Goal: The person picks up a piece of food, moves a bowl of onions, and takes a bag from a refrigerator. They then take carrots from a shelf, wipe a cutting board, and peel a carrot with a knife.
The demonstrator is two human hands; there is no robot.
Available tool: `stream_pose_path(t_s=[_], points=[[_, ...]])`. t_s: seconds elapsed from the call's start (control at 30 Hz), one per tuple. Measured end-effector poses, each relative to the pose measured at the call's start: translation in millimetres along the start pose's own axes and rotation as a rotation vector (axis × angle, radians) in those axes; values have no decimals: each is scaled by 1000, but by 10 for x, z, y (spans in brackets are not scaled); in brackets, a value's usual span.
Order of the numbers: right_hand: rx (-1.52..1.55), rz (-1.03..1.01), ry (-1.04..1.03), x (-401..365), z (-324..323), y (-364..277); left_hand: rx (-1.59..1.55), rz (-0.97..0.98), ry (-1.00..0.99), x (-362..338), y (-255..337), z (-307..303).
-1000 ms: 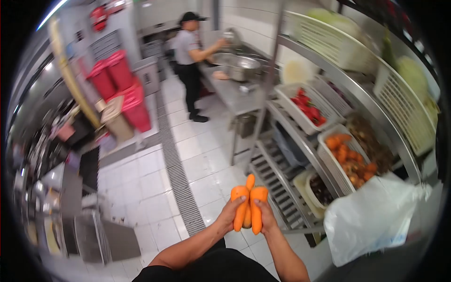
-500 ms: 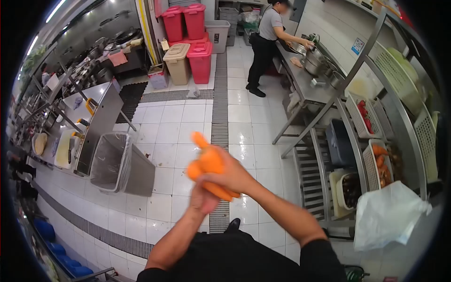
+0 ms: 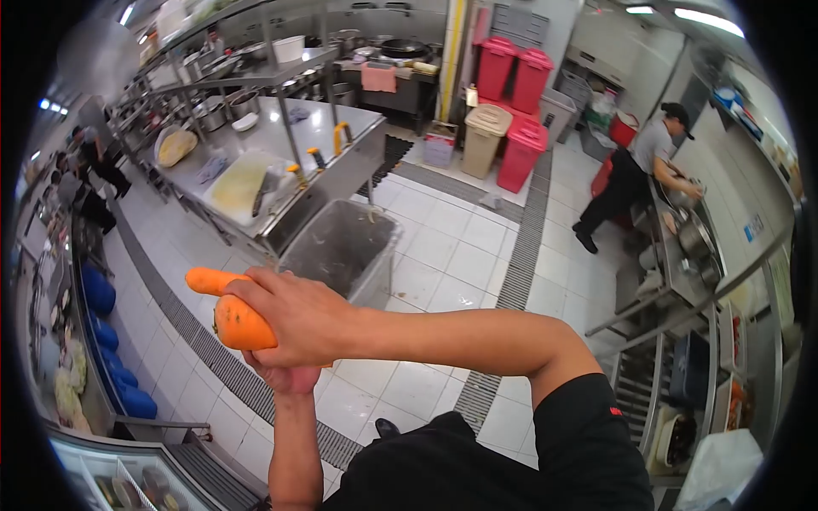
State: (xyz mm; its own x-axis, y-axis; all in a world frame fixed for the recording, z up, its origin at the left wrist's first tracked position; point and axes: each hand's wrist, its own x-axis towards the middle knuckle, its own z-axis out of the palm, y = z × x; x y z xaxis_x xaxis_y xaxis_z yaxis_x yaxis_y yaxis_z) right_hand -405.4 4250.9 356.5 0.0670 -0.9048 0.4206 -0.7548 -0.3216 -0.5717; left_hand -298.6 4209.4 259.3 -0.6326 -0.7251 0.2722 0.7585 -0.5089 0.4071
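Note:
Orange carrots [image 3: 244,324] are bunched between my two hands, left of centre in the head view. My right hand [image 3: 298,313] wraps over them from above, its fingers curled round. Beneath it, my left hand [image 3: 288,375] grips the bunch from below, mostly hidden by the right hand and the carrots. One carrot's rounded end sticks out to the left past my fingers; a thick stem end faces the camera. How many carrots I hold cannot be made out. The bunch is in the air, near a lined grey bin [image 3: 383,255].
A steel table [image 3: 341,128] with a cutting board [image 3: 243,192] and a knife [image 3: 260,196] stands ahead left. Red lidded bins [image 3: 521,153] and a beige one [image 3: 486,128] are at the back. A co-worker [image 3: 635,175] stands at the right counter. Shelving [image 3: 635,383] flanks me at right.
My view has swung left, bringing the steel table and cutting board closer. Both hands have carried the carrots leftward, off the middle of the floor. The grip stays closed.

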Motion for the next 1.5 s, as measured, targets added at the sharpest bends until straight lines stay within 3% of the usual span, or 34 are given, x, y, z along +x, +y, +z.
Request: stream_pose_path(t_s=[0.17,0.27,0.33,0.4,0.6,0.7,0.87,0.93,1.0,1.07,1.1,1.27,1.33,1.4,1.5], points=[[34,-22,-43,693,421,248,-3,-16,-36,366,522,-537],[148,4,-20,1045,769,666,46,-18,114,612,722,-1070],[241,28,5,1198,1002,959,0,-154,181,748,784,-1310],[421,320,-105,1364,1218,1190,48,-176,286,837,851,-1582],[861,521,-267,1820,2696,1836,125,-330,671,768,1531,-2506],[910,542,-362,2146,3283,1859,117,-343,791,691,1949,-2905],[821,555,-513,2910,3871,1942,139,-203,788,925,2558,-3610],[747,670,-548,3268,4050,1999,117,-248,817,1152,2853,-3894],[728,665,-478,3598,4176,2024,125,-297,801,1439,3174,-4095],[932,637,-294,3908,4348,2172,123,-422,758,1804,3488,-4318],[894,617,-208,4030,4441,2281,166,-487,765,2005,3634,-4404],[958,732,90,4750,4378,2514,225,-610,621,3120,4037,-4703],[929,743,427,4991,4429,2757,222,-627,595,3584,4120,-4889],[1089,777,524,5189,4296,3005,263,-693,388,4033,4194,-5106],[1046,1059,589,5455,4107,3457,359,-769,368,4719,4244,-5473]])
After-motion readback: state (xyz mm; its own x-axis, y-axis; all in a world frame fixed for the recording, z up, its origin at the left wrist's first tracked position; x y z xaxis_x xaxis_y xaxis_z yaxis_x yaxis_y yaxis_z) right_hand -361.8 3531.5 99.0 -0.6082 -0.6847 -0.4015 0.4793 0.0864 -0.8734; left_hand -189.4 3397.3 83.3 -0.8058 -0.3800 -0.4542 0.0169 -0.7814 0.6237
